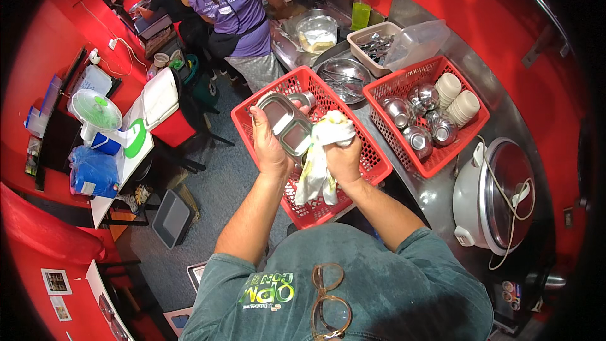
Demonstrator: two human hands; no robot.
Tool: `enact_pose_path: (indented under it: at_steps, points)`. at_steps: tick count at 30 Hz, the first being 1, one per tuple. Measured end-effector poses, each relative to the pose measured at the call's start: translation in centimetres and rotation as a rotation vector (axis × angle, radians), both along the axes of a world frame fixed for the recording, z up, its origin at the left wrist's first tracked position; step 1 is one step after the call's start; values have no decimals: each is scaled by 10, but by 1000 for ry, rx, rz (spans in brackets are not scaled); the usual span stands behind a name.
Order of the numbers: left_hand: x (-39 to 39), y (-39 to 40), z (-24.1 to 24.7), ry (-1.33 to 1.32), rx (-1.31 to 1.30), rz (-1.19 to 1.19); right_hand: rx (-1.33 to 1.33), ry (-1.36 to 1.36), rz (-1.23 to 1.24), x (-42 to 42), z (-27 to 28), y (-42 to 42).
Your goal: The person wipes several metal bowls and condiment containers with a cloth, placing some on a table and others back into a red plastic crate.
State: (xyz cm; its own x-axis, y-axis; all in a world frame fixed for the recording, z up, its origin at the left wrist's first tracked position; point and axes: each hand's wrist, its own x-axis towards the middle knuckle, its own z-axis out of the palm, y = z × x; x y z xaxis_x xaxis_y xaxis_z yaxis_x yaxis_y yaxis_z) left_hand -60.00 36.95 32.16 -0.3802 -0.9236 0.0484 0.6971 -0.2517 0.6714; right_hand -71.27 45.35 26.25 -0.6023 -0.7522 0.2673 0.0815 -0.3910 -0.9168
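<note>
My left hand (271, 144) grips a small metal tray with compartments (288, 123), its hollows facing up. In my right hand (344, 158) is a bunched white cloth with yellow-green patches (322, 151); its top lies against the tray's right edge and its end hangs down. Both hands are above a red perforated plastic basket (376, 170). More metal ware (305, 98) shows behind the fingers of my left hand, but the rest of the basket's contents is mostly hidden by my hands and the cloth.
A second red basket (426, 170) holds metal bowls (418, 139) and stacked cream cups (447, 87). Beyond are a steel basin with utensils (343, 76) and a cutlery tub (362, 57). A rice cooker (497, 194) stands right. Two people (232, 9) work at the back; a grey tray (173, 218) is on the floor.
</note>
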Motion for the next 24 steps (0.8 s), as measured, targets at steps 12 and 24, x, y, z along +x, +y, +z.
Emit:
enact_pose_path:
  at_steps: [12,24]
  points:
    - [13,-18,-3,27,-105,196,129,-19,252,-14,-22,-13]
    - [64,4,-26,-700,-292,-367,112,191,68,-58,32,-37]
